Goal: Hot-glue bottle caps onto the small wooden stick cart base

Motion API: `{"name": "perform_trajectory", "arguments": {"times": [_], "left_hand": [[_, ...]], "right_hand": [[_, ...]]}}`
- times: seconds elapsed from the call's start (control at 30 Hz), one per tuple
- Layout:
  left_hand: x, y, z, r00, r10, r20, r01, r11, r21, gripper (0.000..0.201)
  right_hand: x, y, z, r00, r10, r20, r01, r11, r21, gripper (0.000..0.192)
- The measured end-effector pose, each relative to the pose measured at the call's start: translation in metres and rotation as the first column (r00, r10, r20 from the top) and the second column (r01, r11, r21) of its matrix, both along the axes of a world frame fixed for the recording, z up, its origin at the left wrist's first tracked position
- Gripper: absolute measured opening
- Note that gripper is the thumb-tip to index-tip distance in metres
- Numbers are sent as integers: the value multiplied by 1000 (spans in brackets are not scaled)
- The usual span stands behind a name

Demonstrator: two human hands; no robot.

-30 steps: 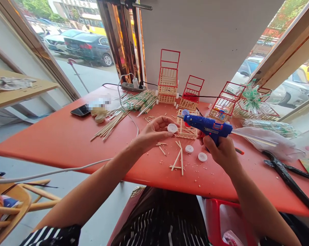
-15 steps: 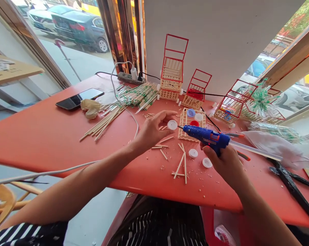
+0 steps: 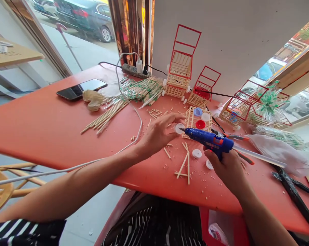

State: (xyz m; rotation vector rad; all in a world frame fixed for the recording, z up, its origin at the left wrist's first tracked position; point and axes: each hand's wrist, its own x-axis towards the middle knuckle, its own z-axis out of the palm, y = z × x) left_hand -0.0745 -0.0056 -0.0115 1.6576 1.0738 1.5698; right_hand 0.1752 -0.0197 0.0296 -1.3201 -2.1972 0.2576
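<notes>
left forearm (image 3: 98, 174): bare, extended forward and inward from lower left | left wrist (image 3: 136, 152): nearly straight | left hand (image 3: 158, 133): pinching, index finger arched above, thumb below | right forearm (image 3: 263, 210): bare, slanting in from lower right | right hand (image 3: 226, 165): wrapped in a fist-like grip | hands apart, level-ish

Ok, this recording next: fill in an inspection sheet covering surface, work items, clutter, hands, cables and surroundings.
Surface: orange-red tabletop, short pale wood offcuts scattered.
Work items: white round plastic cap; blue plastic glue gun, tip at the cap, contact unclear; tan wooden-stick frame with blue, white and red caps.
Clutter: glossy black phone; long black plier-like tool.
Hands: left hand holds the white cap; right hand grips the gun.
Cables: white cord crosses the tabletop and its near edge.
Surroundings: dark parked car outdoors.
</notes>
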Motion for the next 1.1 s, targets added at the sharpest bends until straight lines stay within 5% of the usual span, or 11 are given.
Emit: {"name": "perform_trajectory", "arguments": {"times": [0.43,0.8,1.1], "left_hand": [[0,-2,3,997,2,-79,3,998,67,41],[-3,1,-9,958,117,-261,-31,950,310,46],[-4,-1,-5,952,118,-281,-34,957,287,46]], "right_hand": [[-3,-1,4,1000,12,19,-13,999,51,61],[-6,-3,4,998,-6,55,0,995,100,60],[-8,-2,8,988,-106,108,99,993,63,60]]}}
